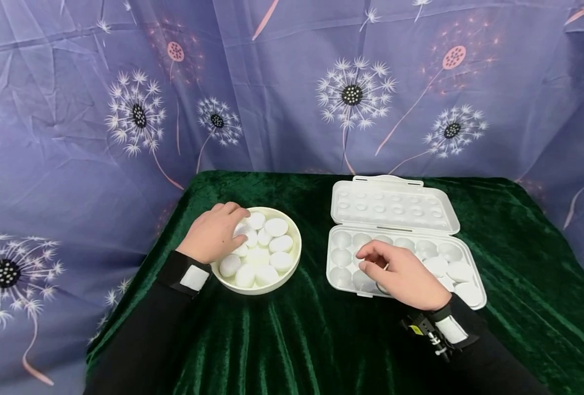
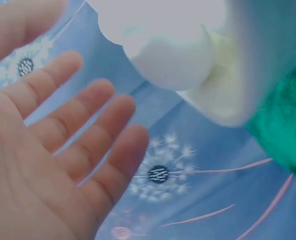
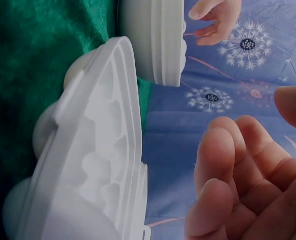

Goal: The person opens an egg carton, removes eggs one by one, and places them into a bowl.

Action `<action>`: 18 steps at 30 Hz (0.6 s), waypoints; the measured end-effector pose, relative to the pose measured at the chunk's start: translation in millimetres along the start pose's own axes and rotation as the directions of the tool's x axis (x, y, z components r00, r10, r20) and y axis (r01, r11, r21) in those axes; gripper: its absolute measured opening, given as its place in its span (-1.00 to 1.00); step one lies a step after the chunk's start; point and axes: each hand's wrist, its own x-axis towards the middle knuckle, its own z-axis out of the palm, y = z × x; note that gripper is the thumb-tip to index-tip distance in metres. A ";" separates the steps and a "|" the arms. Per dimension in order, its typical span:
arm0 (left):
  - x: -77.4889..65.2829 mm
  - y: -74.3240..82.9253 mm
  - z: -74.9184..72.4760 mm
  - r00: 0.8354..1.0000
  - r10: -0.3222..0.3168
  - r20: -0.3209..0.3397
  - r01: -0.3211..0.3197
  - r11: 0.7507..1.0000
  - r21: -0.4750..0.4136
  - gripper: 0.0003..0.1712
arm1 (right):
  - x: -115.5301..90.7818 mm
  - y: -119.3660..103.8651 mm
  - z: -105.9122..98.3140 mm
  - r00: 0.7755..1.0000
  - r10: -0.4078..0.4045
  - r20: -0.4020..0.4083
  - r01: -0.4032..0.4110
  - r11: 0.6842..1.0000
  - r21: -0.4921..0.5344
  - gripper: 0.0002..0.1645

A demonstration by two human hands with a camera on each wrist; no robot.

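A round cream bowl holds several white eggs. Over the bowl's left side hovers my left hand, thumb and fingers apart. The left wrist view shows that palm bare, beside the eggs. To the right lies a white plastic egg box, lid laid back, with several eggs in its right end. My right hand is above the front middle of the box, hiding some cups. In the right wrist view its fingers bend loosely with nothing between them.
Dark green velvet cloth covers the table under the bowl and the box. A purple curtain with dandelion prints hangs behind and on the left. A small device is strapped at the right wrist.
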 end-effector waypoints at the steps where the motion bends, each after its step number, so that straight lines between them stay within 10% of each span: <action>1: 0.5 4.0 0.2 1.000 0.014 -0.008 -0.014 1.000 -0.002 -0.45 | -1.0 1.4 -1.1 1.000 0.001 -0.006 -0.001 1.000 -0.006 -0.90; 18: 8.2 101.5 1.4 0.943 0.286 -0.173 -0.302 0.951 -0.074 -0.43 | -29.0 28.7 -29.1 0.987 0.124 -0.101 -0.138 0.980 -0.147 -0.76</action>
